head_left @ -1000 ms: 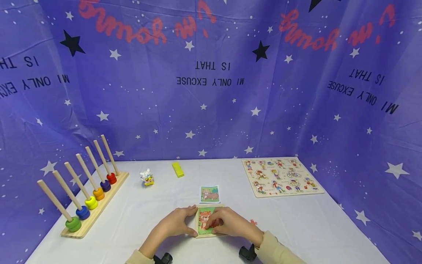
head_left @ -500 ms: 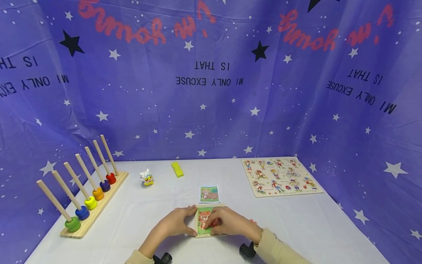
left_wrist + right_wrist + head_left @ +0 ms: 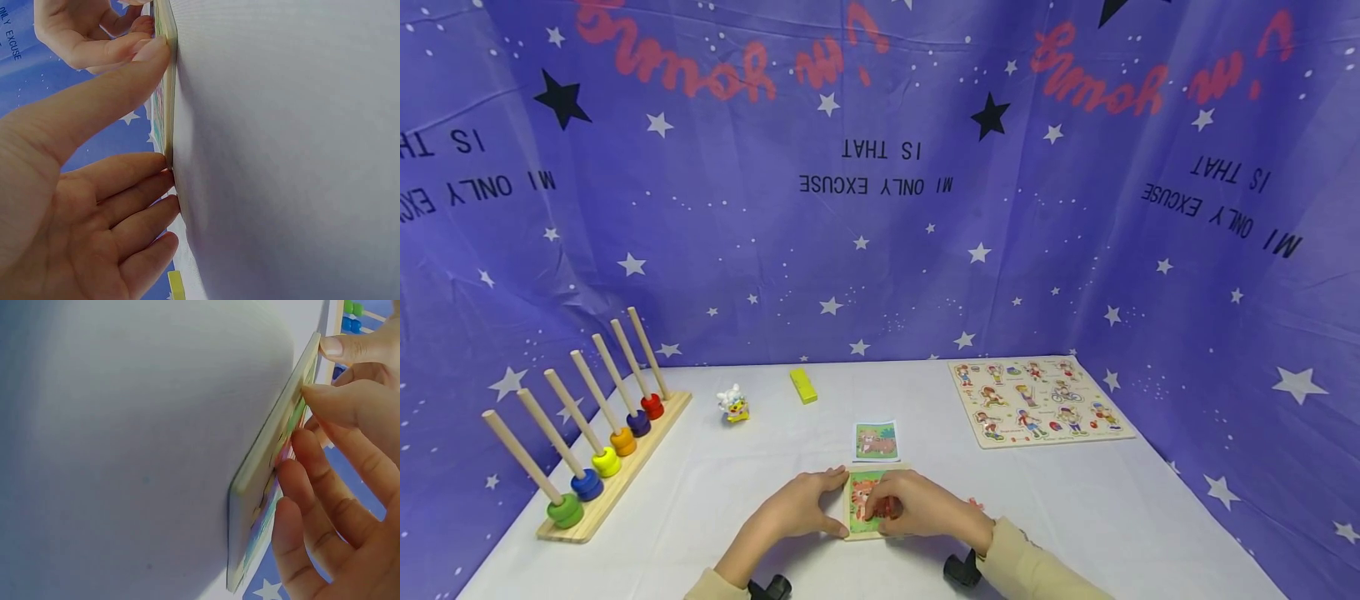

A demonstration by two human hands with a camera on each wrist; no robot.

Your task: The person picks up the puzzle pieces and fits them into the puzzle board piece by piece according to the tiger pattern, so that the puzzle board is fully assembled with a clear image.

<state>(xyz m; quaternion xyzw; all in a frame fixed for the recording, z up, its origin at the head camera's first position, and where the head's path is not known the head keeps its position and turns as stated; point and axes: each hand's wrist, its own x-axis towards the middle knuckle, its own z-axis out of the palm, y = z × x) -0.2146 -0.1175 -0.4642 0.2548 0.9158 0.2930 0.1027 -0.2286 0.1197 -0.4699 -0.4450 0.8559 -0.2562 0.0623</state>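
A small wooden picture puzzle (image 3: 867, 536) with a tiger on a green ground lies in front of me. My left hand (image 3: 801, 502) holds its left side, thumb at the near corner and fingertips at the far corner. In the left wrist view, the thumb presses the board's pale edge (image 3: 170, 106). My right hand (image 3: 917, 502) covers the right half of the picture. The right wrist view has its bent fingertips (image 3: 290, 472) on the picture face and its thumb by the near rim. The pieces beneath that hand are mostly hidden.
Just beyond the puzzle lies a picture card (image 3: 877, 442). A small red piece (image 3: 975, 503) shows behind my right wrist. Farther off are a peg stand with coloured rings (image 3: 617, 475), a small figurine (image 3: 734, 403), a yellow block (image 3: 803, 386) and a larger picture board (image 3: 1041, 403).
My right index finger has shifted slightly left over the tiger. The left hand and the puzzle stay where they were.
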